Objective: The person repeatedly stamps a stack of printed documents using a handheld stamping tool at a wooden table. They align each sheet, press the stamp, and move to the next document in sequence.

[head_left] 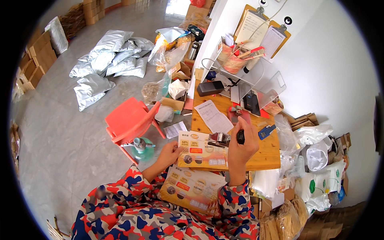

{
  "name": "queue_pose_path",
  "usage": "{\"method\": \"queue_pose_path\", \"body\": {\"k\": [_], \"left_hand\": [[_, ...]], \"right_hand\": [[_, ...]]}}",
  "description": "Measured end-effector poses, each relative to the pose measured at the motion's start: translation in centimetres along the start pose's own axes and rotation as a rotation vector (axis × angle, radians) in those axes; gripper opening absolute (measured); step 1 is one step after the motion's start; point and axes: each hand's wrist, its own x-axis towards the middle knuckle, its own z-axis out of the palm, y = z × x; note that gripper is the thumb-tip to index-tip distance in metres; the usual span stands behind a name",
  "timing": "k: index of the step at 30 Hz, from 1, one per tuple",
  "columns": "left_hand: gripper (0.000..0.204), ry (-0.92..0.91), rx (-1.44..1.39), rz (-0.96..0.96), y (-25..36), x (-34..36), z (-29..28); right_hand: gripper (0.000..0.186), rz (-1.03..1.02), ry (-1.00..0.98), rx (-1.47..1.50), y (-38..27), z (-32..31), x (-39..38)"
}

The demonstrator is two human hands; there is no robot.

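Note:
My left hand pinches the left edge of a flat yellow-and-white printed packaging bag, which lies over the near edge of the wooden table. In my right hand is a metal hand stamp with a black knob, its fingers closed round the handle. The stamp's metal head is over the upper right part of the bag; whether it touches the print cannot be made out. Across my lap rests a stack of the same bags. A red ink pad sits just beyond my right hand.
On the table are a written sheet, a black box-shaped device and a blue tool. A red plastic chair stands at the left, beside a green-tinted spray bottle. Silver sacks lie on the floor; plastic bags crowd the right.

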Motion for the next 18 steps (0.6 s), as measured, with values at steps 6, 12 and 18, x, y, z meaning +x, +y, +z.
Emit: {"method": "queue_pose_path", "body": {"k": [6, 12, 18], "left_hand": [[0.022, -0.101, 0.027, -0.065, -1.2, -4.2, -0.1], [0.025, -0.129, 0.398, 0.046, -3.5, -10.2, 0.8], [0.024, -0.139, 0.662, 0.014, -3.8, -11.2, 0.3]], "right_hand": [[0.031, 0.027, -0.073, -0.075, 1.0, -1.7, -1.0], [0.023, 0.098, -0.176, -0.069, 3.2, 0.7, -3.3], [0.021, 0.032, -0.244, -0.105, 5.0, 3.8, -5.0]]}}
